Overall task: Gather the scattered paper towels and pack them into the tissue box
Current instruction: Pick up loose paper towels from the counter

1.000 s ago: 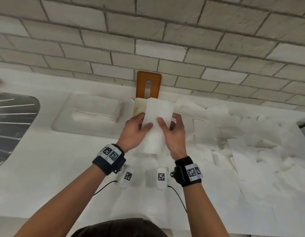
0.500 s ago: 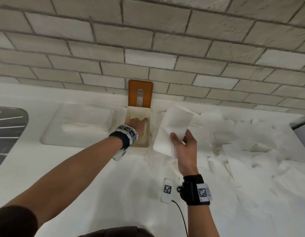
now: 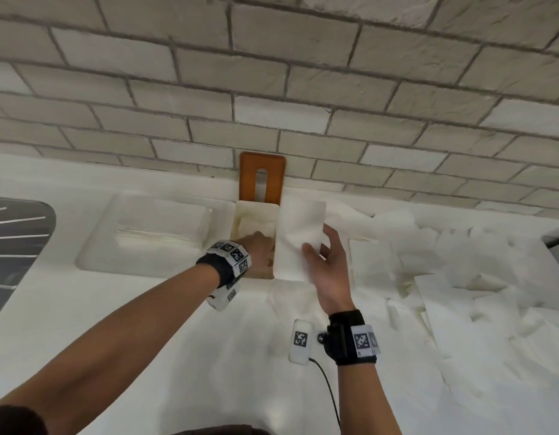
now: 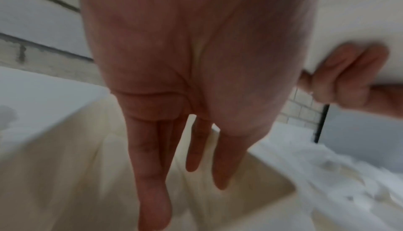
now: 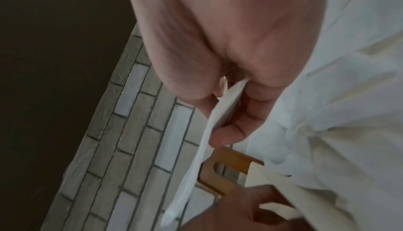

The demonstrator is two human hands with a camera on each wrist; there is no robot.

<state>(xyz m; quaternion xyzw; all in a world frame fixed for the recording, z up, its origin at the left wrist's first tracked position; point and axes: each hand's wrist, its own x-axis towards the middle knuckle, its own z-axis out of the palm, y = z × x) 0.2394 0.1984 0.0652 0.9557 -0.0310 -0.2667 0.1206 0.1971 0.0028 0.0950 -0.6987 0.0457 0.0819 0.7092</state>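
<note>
A cream tissue box (image 3: pixel 256 206) stands open on the white counter, with its orange slotted lid (image 3: pixel 261 177) leaning upright on the brick wall behind it. My left hand (image 3: pixel 260 246) reaches into the box, fingers (image 4: pixel 152 174) straight and pointing down at the towels inside. My right hand (image 3: pixel 319 246) pinches a folded white paper towel (image 3: pixel 298 233) between thumb and fingers, holding it upright just right of the box. The right wrist view shows that towel (image 5: pixel 191 174) edge-on under my thumb. Several loose paper towels (image 3: pixel 460 262) lie scattered over the counter's right half.
A clear plastic tray (image 3: pixel 140 233) sits on the counter left of the box. A dark sink with a wire rack (image 3: pixel 14 246) is at the far left. The brick wall (image 3: pixel 271 89) closes the back. A dark object (image 3: pixel 557 237) shows at the right edge.
A second ago both hands held the towel in front of the box. My left hand let go and went into the box. My right hand has since brought the towel closer to the box.
</note>
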